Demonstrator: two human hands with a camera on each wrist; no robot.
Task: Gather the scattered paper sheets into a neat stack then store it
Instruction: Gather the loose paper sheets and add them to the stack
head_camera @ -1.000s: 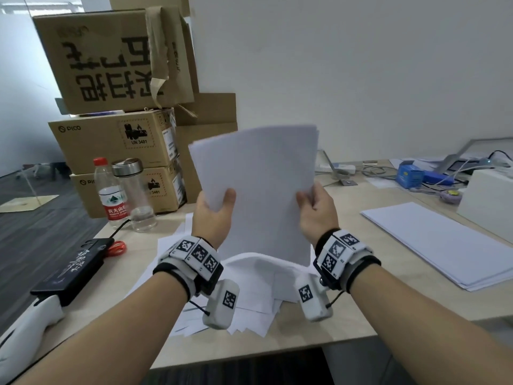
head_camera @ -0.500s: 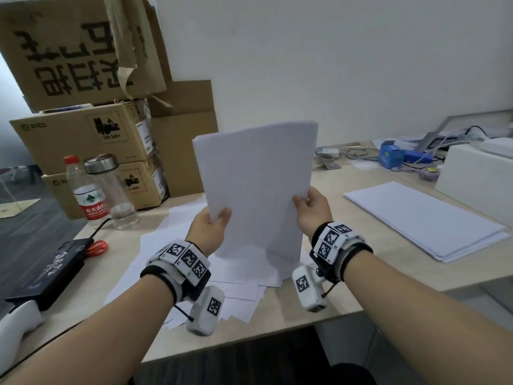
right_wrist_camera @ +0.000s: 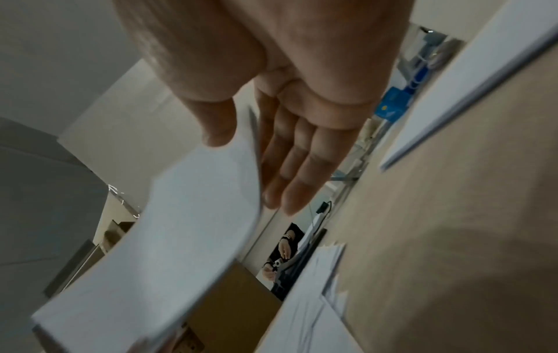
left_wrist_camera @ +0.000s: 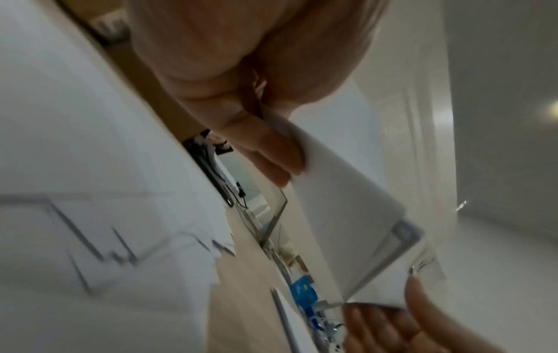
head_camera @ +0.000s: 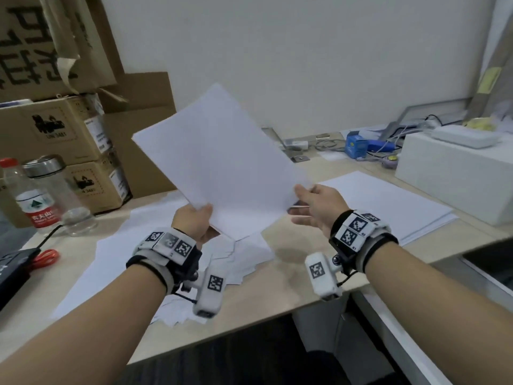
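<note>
I hold a bundle of white sheets [head_camera: 219, 165] in the air over the desk, tilted with its top corner leaning away. My left hand [head_camera: 200, 213] pinches its lower left corner between thumb and fingers, as the left wrist view [left_wrist_camera: 271, 148] shows. My right hand [head_camera: 306, 202] is at the bundle's right corner. Its fingers [right_wrist_camera: 290, 167] lie straight behind the sheets and its thumb lies at the edge. Several scattered sheets [head_camera: 155, 245] lie on the desk below. A neat flat stack of paper [head_camera: 388, 207] lies to the right.
Cardboard boxes [head_camera: 55, 134] are piled at the back left, with a water bottle [head_camera: 36, 201] and a clear flask [head_camera: 63, 195] in front. A white box [head_camera: 455, 176] stands right of the flat stack. A blue box [head_camera: 356, 145] and cables sit by the wall.
The bundle went from upright to tilted and swung right. My right hand loosened from a grip on its edge to straight fingers. The left hand keeps its pinch.
</note>
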